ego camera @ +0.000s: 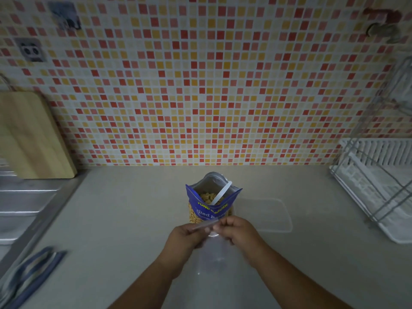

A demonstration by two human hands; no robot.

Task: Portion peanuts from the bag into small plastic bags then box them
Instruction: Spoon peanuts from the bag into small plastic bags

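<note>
Fingers (201, 228) pinching small plastic bag (211, 250) top

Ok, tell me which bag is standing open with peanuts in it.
The blue peanut bag standing behind the hands, a white scoop inside. The clear small plastic bag, pinched by the left hand and right hand, looks empty.

This is a home kitchen. Behind the grip, a wall of small red, orange and cream mosaic tiles (200, 85) rises from a pale stone-look surface (124, 208). Far left of the grip lies a steel sink drainboard (24, 197) with a wooden cutting board (31, 134) leaning on the wall. Far right stands a white wire dish rack (379, 175). A wall socket (31, 50) sits upper left.
</note>
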